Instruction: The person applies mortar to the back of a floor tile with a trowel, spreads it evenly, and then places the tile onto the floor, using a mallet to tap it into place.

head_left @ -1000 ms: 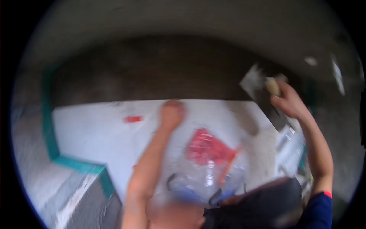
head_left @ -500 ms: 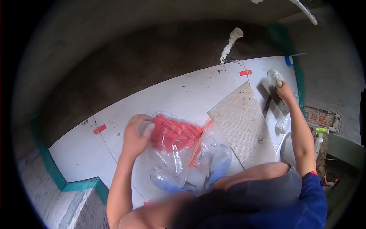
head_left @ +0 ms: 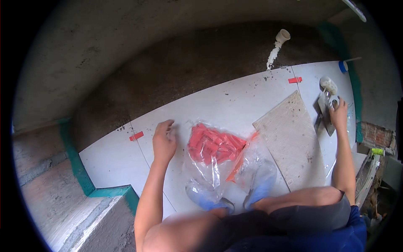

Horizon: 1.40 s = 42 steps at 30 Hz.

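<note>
1. The right hand (head_left: 338,112) grasps a trowel (head_left: 324,110) on the white floor tile (head_left: 235,105) at far right, just beside a loose grey tile (head_left: 289,140).
2. The left hand (head_left: 163,140) rests released on the tile beside a clear bag of red wedges (head_left: 214,145).
3. Risk — leaning weight could shift fresh tiles.
4. Beyond lies bare mortar bed (head_left: 180,75) — teal tape (head_left: 75,164) edges it.

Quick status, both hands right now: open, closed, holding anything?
Left hand: open, flat on the white tile, holding nothing.
Right hand: closed around the trowel handle.
</note>
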### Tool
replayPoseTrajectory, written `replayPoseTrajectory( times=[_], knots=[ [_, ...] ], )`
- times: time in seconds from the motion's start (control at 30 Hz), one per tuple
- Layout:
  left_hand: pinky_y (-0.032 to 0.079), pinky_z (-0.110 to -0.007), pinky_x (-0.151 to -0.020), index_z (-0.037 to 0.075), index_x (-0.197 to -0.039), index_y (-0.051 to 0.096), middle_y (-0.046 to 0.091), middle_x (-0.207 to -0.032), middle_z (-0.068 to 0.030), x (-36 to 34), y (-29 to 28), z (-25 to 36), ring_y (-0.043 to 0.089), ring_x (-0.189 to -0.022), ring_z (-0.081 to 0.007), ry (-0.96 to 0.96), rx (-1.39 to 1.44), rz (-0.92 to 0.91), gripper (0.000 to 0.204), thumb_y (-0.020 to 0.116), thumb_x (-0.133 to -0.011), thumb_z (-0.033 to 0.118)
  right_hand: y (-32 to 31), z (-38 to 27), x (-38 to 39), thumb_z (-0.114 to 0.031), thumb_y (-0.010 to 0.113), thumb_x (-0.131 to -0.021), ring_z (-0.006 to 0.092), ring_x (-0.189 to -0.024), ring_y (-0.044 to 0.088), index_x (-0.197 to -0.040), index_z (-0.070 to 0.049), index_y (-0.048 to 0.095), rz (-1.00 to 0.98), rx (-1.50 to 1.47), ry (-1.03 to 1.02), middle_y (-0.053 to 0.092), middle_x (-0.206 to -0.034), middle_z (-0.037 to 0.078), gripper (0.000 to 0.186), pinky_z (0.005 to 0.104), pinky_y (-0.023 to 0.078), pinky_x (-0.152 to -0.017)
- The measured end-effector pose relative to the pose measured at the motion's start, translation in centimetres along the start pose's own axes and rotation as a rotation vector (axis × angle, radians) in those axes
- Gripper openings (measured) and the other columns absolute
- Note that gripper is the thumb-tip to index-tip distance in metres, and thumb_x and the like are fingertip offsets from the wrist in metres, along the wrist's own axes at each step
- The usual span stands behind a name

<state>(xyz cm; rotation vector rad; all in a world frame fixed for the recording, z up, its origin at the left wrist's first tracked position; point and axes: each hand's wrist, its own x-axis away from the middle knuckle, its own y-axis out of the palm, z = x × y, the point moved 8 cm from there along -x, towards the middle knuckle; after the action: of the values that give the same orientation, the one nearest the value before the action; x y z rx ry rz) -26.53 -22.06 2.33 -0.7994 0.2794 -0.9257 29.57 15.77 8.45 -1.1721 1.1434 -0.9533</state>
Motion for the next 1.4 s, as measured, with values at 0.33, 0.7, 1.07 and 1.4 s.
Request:
replayPoseTrajectory(
  times=[0.33, 0.7, 1.07, 1.4],
  knots=[
    [0.051, -0.039, -0.073, 0.002, -0.096, 0.064, 0.065, -0.086, -0.0151, -4.5, 3.6, 0.2, 0.063, -0.081, -0.0339, -0.020, 0.057, -0.110, 0.019, 0.065, -0.077, 0.006, 1.0, -19.7, 8.9, -0.005, 0.061, -0.084, 0.0202, -0.100, 0.064, -0.126, -0.001, 0.052, -0.497, -0.822, -0.026, 0.059, -0.121, 0.014, 0.043, 0.0316, 0.051, -0.087],
    [0.051, -0.043, -0.074, -0.001, -0.093, 0.064, 0.065, -0.084, -0.0201, -13.2, 6.8, 6.4, 0.063, -0.081, -0.0375, 0.123, 0.115, 0.066, 0.019, 0.057, -0.075, -0.003, 2.8, -19.0, 11.2, -0.007, 0.060, -0.081, 0.0186, -0.088, 0.064, -0.124, -0.001, 0.053, -0.636, -0.848, 0.074, 0.061, -0.116, 0.014, 0.044, 0.0302, 0.051, -0.081],
    [0.051, -0.042, -0.088, 0.001, -0.092, 0.072, 0.067, -0.097, -0.0196, -14.5, 12.4, 9.3, 0.063, -0.095, -0.0367, 0.342, -0.095, -0.291, 0.021, 0.058, -0.076, 0.003, 4.1, -14.2, 15.2, -0.006, 0.062, -0.080, 0.0211, -0.088, 0.065, -0.119, 0.000, 0.056, -0.689, -0.749, 0.225, 0.065, -0.111, 0.015, 0.040, 0.0326, 0.052, -0.081],
    [0.053, -0.047, -0.076, 0.004, -0.083, 0.073, 0.066, -0.087, -0.0210, -14.7, 13.1, 9.1, 0.065, -0.082, -0.0396, 0.460, -0.281, -0.234, 0.017, 0.058, -0.076, 0.005, 3.0, -15.0, 14.2, -0.012, 0.060, -0.082, 0.0229, -0.087, 0.067, -0.108, -0.002, 0.062, -0.667, -0.770, 0.143, 0.067, -0.101, 0.012, 0.028, 0.0333, 0.051, -0.079]
  ],
)
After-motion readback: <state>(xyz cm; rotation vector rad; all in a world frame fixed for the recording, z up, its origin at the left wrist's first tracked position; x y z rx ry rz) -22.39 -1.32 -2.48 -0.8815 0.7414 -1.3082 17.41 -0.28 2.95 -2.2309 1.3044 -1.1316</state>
